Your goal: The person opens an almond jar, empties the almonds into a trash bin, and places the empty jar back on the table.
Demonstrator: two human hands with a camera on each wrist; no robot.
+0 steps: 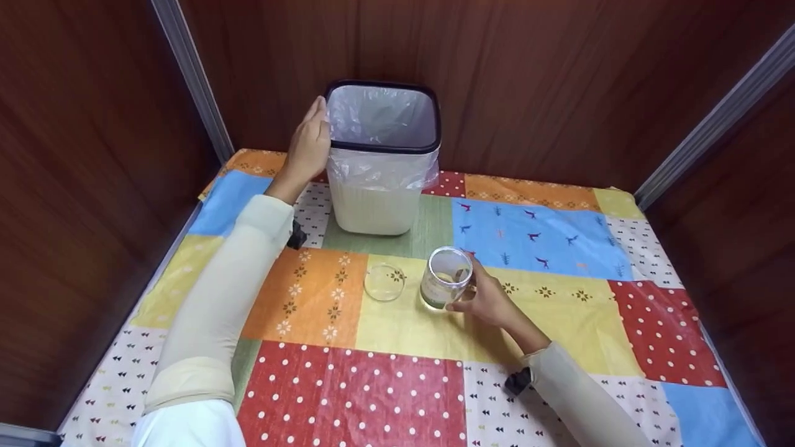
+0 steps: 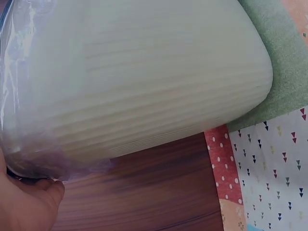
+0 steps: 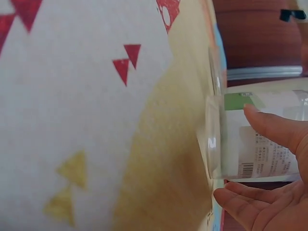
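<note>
A clear jar [image 1: 446, 279] with a white and green label stands open-topped on the patchwork cloth. My right hand [image 1: 487, 298] is at its right side; in the right wrist view the thumb lies over the label [image 3: 267, 149] and the loosely spread fingers [image 3: 245, 204] show a gap from the jar. Just left of the jar lies a round transparent lid [image 1: 384, 283]. At the back stands a white waste bin [image 1: 372, 208] with a black rim and a clear bag liner [image 1: 382, 167]. My left hand [image 1: 308, 144] rests along the bin's left rim, fingers extended.
A multicoloured patchwork cloth [image 1: 372, 397] covers the table. Brown wood-grain panels [image 1: 528, 81] rise at the back and both sides, with metal strips [image 1: 195, 74] at the corners. The bin stands close to the back panel.
</note>
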